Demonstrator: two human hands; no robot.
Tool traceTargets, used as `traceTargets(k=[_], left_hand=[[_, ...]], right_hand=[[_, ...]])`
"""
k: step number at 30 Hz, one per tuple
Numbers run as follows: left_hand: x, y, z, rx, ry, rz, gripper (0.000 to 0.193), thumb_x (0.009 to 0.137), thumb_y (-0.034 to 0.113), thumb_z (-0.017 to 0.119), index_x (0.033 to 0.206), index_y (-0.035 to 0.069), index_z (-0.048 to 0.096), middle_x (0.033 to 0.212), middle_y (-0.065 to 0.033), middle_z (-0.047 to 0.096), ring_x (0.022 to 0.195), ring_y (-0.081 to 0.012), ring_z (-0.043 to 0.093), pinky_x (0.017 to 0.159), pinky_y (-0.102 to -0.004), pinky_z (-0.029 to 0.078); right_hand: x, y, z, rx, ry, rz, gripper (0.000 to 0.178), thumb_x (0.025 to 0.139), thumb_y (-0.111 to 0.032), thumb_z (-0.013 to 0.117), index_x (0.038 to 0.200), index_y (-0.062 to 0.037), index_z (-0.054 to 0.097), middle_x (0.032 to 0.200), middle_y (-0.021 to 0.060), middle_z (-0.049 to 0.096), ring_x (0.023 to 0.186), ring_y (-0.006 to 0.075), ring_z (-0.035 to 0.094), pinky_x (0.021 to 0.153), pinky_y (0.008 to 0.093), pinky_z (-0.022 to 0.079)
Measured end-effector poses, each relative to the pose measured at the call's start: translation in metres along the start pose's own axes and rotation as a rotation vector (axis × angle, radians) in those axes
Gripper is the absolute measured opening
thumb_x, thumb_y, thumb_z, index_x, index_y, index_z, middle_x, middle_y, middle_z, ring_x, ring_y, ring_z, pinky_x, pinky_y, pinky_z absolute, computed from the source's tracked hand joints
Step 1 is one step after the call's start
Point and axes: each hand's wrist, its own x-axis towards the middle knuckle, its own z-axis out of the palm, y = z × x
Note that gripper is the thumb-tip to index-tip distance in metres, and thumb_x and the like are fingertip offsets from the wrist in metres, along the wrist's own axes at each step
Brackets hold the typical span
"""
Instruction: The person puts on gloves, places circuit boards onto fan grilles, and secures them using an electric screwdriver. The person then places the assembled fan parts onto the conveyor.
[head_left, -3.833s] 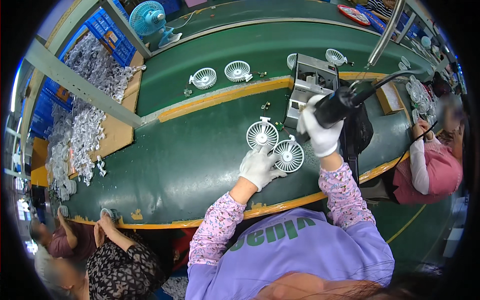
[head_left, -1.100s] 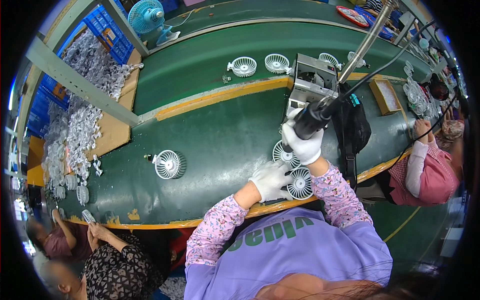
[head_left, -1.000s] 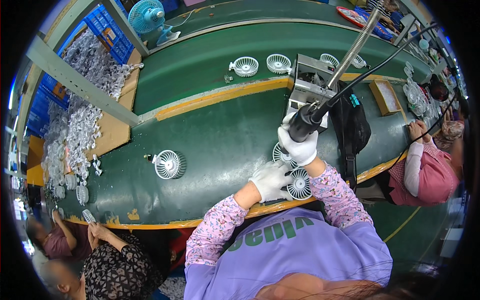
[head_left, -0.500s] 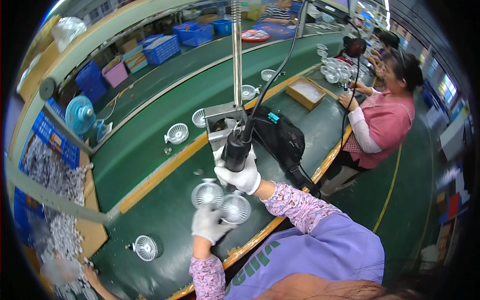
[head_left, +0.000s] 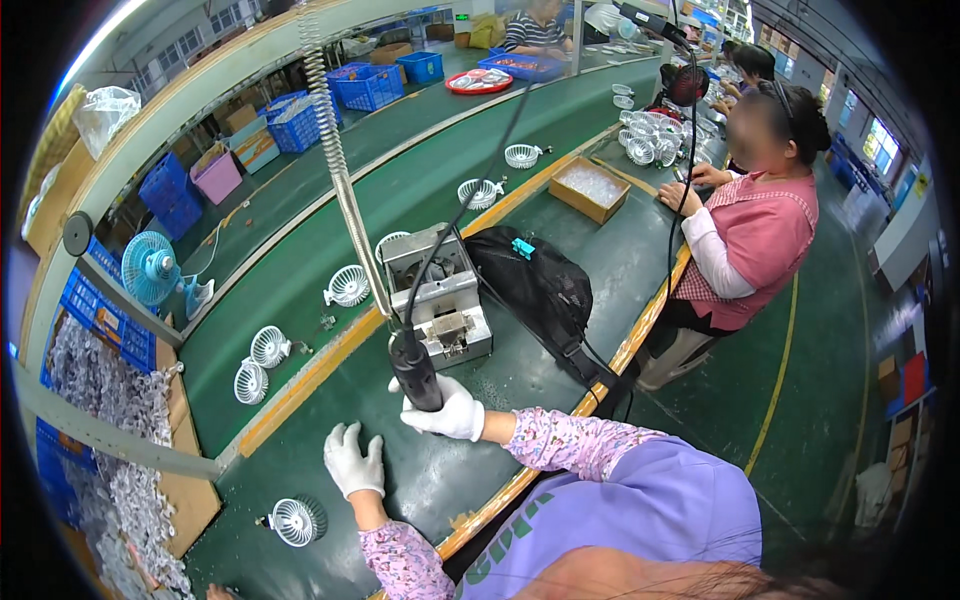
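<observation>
While right hand [head_left: 445, 410] grips: corded black electric screwdriver [head_left: 416, 372], near-upright, just beside metal fixture [head_left: 456, 318].
Left hand [head_left: 352, 462]: gloved, fingers spread wide over green workbench [head_left: 640, 245], contact unclear.
White fan housing [head_left: 297, 521]: on bench, near left hand, to its left.
Black backpack [head_left: 530, 288]: right of fixture.
Conveyor [head_left: 400, 205]: more fan housings [head_left: 347, 286], beyond bench.

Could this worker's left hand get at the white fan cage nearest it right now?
Probably yes: the left hand looks empty, the white fan cage sits close by, and nothing visible stands between them.
</observation>
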Motion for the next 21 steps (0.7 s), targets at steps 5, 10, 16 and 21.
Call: traceTargets(k=[5, 10, 16, 21], left_hand=[[-0.001, 0.005, 0.001, -0.037, -0.08, -0.004, 0.041, 0.066, 0.023, 0.073, 0.103, 0.008, 0.063, 0.117, -0.0158, 0.054, 0.111, -0.0322, 0.047, 0.096, -0.0406, 0.036], [-0.001, 0.008, 0.0, -0.032, -0.08, 0.0, 0.042, 0.067, 0.023, 0.073, 0.104, 0.008, 0.062, 0.117, -0.0159, 0.054, 0.112, -0.0322, 0.047, 0.096, -0.0405, 0.036], [-0.001, 0.007, 0.003, -0.03, -0.093, 0.009, 0.043, 0.067, 0.024, 0.072, 0.105, 0.008, 0.061, 0.117, -0.0162, 0.053, 0.112, -0.0325, 0.046, 0.097, -0.0408, 0.035], [-0.007, 0.0, -0.002, -0.004, -0.084, -0.005, 0.043, 0.067, 0.026, 0.072, 0.105, 0.008, 0.061, 0.116, -0.0158, 0.054, 0.111, -0.0336, 0.047, 0.096, -0.0419, 0.036]], right_hand=[[-0.003, 0.016, -0.004, 0.206, -0.018, 0.151, 0.03, 0.08, -0.009, 0.066, 0.107, -0.0055, 0.053, 0.076, -0.0012, 0.054, 0.059, 0.0056, 0.053, 0.054, 0.0215, 0.045], [-0.001, 0.021, -0.013, 0.194, 0.024, 0.146, 0.028, 0.08, -0.007, 0.063, 0.106, -0.004, 0.052, 0.074, -0.001, 0.054, 0.06, 0.007, 0.053, 0.054, 0.0217, 0.044], [-0.003, 0.024, -0.012, 0.145, 0.06, 0.141, 0.027, 0.079, -0.009, 0.067, 0.103, -0.005, 0.056, 0.071, -0.0021, 0.056, 0.058, 0.0055, 0.053, 0.053, 0.0219, 0.044], [-0.003, 0.022, -0.007, 0.199, 0.033, 0.19, 0.027, 0.078, -0.007, 0.066, 0.103, -0.0049, 0.055, 0.071, -0.0018, 0.056, 0.058, 0.0065, 0.053, 0.054, 0.0229, 0.045]])
